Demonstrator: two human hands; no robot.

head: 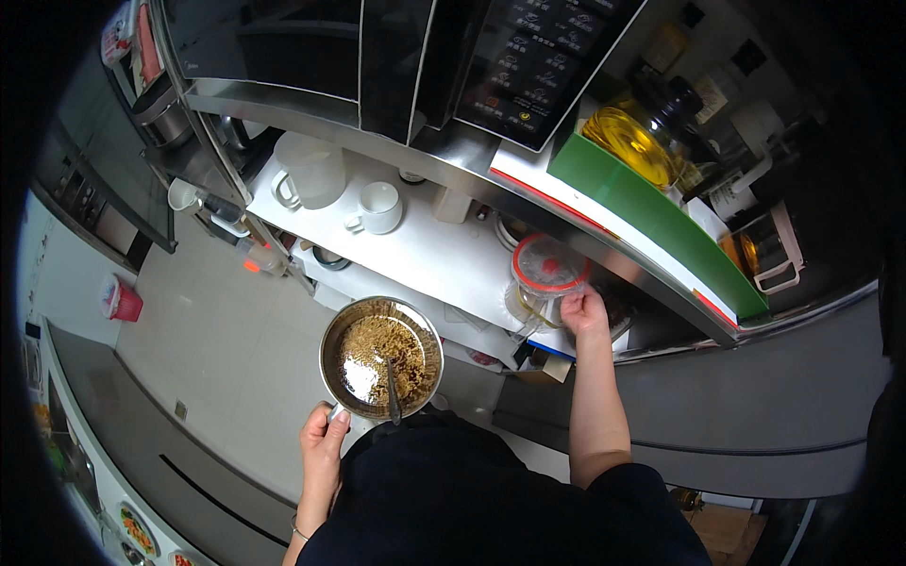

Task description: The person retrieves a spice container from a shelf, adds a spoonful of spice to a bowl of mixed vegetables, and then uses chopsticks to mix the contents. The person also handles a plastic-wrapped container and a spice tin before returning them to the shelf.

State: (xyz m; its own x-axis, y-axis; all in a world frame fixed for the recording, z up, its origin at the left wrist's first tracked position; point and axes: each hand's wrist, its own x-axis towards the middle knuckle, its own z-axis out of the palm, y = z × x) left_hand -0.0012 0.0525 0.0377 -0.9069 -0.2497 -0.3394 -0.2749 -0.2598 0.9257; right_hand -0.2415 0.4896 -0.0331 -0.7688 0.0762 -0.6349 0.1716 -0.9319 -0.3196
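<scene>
My left hand grips the short handle of a steel saucepan, holding it in front of my body. Inside the pan lies a brown, grainy, glossy mixture, and a metal spoon leans in it with its handle over the near rim. On the right, my right hand has its fingers at the edge of a clear lid with a red rim. This lid sits at the top of a transparent container on the white shelf. Whether the fingers pinch the lid or only touch it is hidden.
A white mug and a translucent pitcher stand on the white shelf. Above it runs a steel shelf edge carrying a microwave oven. A green tray holds an oil jug. Grey floor lies left.
</scene>
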